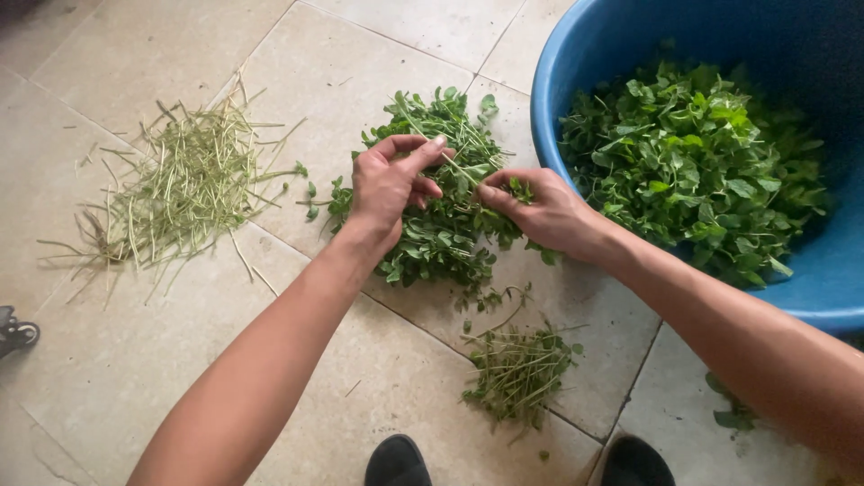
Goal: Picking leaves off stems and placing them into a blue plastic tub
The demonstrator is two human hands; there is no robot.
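Note:
A heap of leafy green sprigs [441,229] lies on the tiled floor in front of me. My left hand [389,184] rests on its left side, thumb and fingers pinching a thin stem that sticks up from the heap. My right hand [540,211] is on the heap's right side, fingers closed on a small tuft of leaves and the same bundle of stems. A big blue tub [810,279] at the right holds a mound of plucked green leaves [693,162].
A pile of bare pale stems [184,184] lies at the left on the beige floor tiles [117,360]. A small clump of stems with a few leaves [517,369] lies near my dark shoes [396,463]. A dark object [13,331] pokes in at the left edge.

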